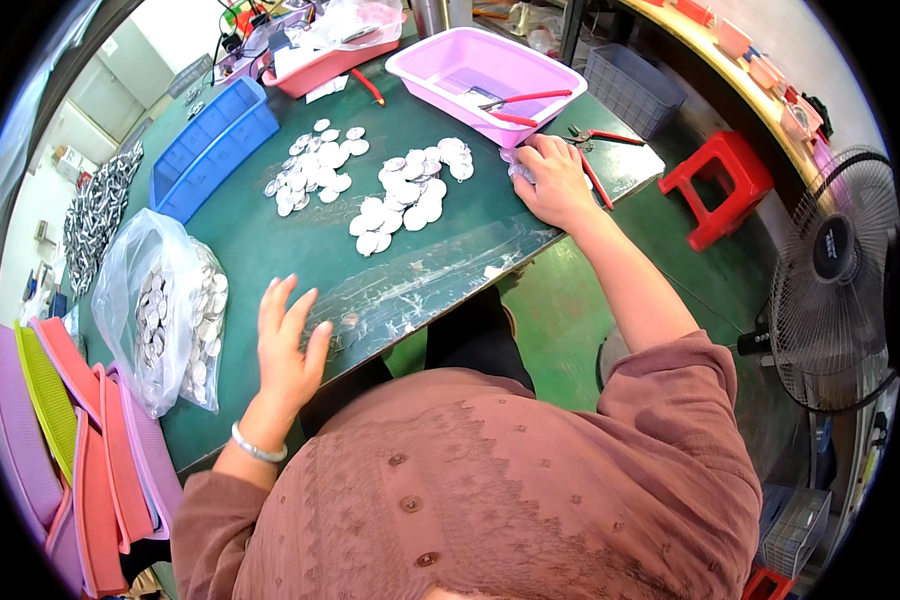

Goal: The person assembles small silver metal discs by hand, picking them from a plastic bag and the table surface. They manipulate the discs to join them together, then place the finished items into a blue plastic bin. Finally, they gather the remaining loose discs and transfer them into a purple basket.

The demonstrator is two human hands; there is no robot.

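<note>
The left hand (288,352) is hovering with fingers spread, holding nothing, by the table's (490,235) near edge. The right hand (554,186) is curling over pale pieces (516,168) at the right; whether it is gripping them, one cannot tell. Left of it, discs are lying in a middle pile (407,192) and a left pile (312,168). The grouping is seemingly only partly done, since many discs are remaining in the near-left bag (167,236). Being round, single discs are showing no long axis; the middle pile is stretching from near left to far right.

Red stool (746,168) on grn flr (560,315) btwn grey crate (630,90) & blk fan (834,250), w/ multicolor trays (122,462) bunched lower L.
</note>
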